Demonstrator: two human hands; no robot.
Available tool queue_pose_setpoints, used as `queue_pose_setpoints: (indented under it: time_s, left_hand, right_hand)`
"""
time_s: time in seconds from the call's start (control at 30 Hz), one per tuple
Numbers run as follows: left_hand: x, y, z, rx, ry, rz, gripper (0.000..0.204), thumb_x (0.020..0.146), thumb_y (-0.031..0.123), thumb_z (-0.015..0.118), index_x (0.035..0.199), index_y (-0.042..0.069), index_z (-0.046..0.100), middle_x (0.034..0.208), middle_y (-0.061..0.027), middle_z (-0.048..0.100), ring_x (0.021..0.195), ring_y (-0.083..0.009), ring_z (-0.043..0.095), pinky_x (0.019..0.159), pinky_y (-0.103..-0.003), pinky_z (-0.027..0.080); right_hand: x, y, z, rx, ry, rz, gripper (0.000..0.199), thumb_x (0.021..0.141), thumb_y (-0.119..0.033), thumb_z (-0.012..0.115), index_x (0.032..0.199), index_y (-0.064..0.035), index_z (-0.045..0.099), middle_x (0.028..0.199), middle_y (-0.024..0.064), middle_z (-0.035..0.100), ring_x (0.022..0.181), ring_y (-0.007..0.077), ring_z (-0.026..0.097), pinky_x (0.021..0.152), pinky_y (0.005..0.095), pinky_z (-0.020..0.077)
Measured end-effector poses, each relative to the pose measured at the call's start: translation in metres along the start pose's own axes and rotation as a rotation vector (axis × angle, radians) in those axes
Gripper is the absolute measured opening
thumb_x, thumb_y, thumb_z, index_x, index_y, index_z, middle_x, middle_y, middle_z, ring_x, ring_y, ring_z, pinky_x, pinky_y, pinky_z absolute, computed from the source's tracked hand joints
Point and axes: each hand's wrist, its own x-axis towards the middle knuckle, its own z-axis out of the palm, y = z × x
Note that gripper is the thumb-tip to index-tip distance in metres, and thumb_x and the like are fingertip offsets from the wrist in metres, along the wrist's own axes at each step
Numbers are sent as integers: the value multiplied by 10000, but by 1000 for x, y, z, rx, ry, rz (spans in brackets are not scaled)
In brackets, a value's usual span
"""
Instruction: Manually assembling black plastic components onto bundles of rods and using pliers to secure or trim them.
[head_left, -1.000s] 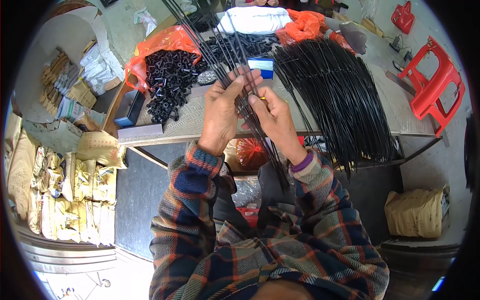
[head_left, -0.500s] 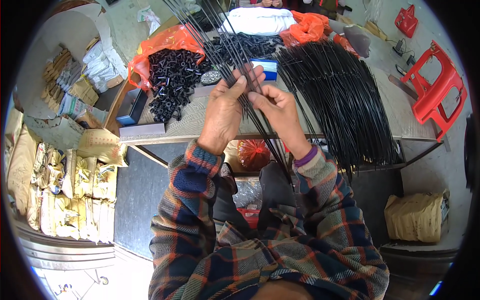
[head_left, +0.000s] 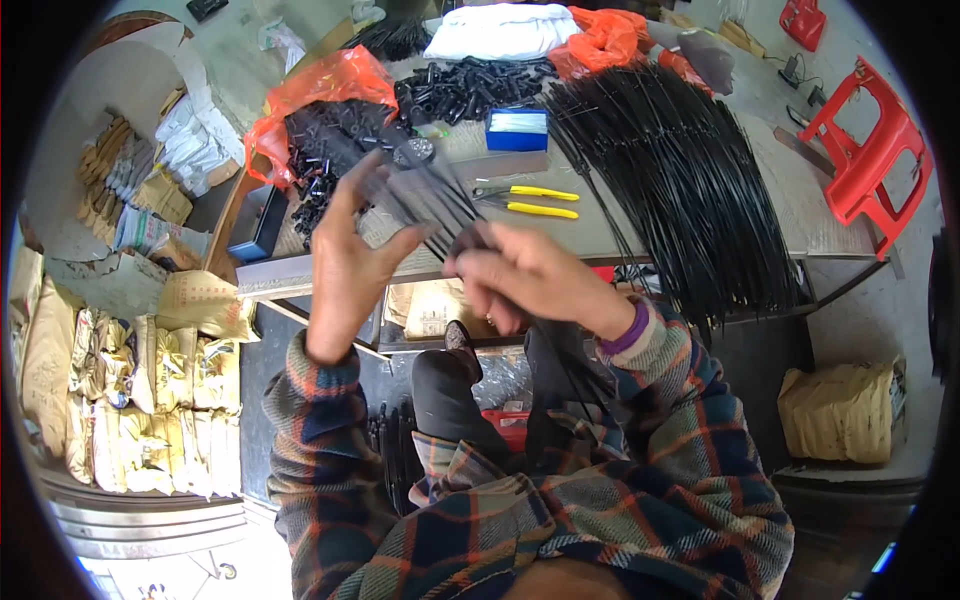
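Observation:
My right hand (head_left: 520, 275) is closed around a bundle of thin black rods (head_left: 420, 200), gripping them near their lower part; the rods blur as they swing up and left. My left hand (head_left: 350, 250) is raised beside the bundle with fingers spread, thumb and fingertips touching the rods. Both hands hover above the near edge of the worktable (head_left: 600, 235). A large fan of long black rods (head_left: 690, 190) lies on the table to the right, its ends hanging over the edge.
On the table lie yellow-handled pliers (head_left: 530, 200), a blue box (head_left: 517, 129), a heap of small black parts (head_left: 330, 150) on orange plastic bags (head_left: 320, 85) and a white cloth (head_left: 500, 30). A red stool (head_left: 870, 150) stands right. Filled sacks (head_left: 120, 390) pile up left.
The hands came down toward the near table edge and nearer the camera. The bundle of rods tilted over to the left, and my left hand opened up beside it.

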Motion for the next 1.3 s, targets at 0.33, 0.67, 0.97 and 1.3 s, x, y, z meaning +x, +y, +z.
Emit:
queue_pose_setpoints:
  time_s: [0.33,0.67,0.97,1.3]
  left_hand:
    - [-28,-38,1,-400,-239,-447,147,852,3,513,958,-27,609,857,-50,645,752,-70,566,624,-187,443]
    - [-4,-314,-11,452,-488,388,306,818,94,497,1119,69,546,1068,-81,579,1015,-224,529,884,-344,386]
    - [92,-212,13,558,-672,572,712,767,323,605,1322,12,285,1323,-194,354,1221,-339,356,988,-412,325]
    - [-3,-161,45,453,-841,444,852,695,543,593,1340,65,306,1402,-125,267,1300,-296,245,1042,-388,234]
  right_hand:
    - [-3,-7,11,258,-172,31,204,936,-167,383,976,21,451,692,112,578,533,170,605,476,227,479]
    - [4,86,18,119,55,-159,121,916,-56,399,979,26,464,812,136,603,690,184,627,621,260,508]
    - [34,235,16,343,160,-44,186,937,-135,399,992,10,502,897,100,594,858,158,592,780,277,477]
    - [55,285,-24,-226,-41,-120,314,903,-314,462,954,-21,560,876,79,631,841,197,602,778,337,446]
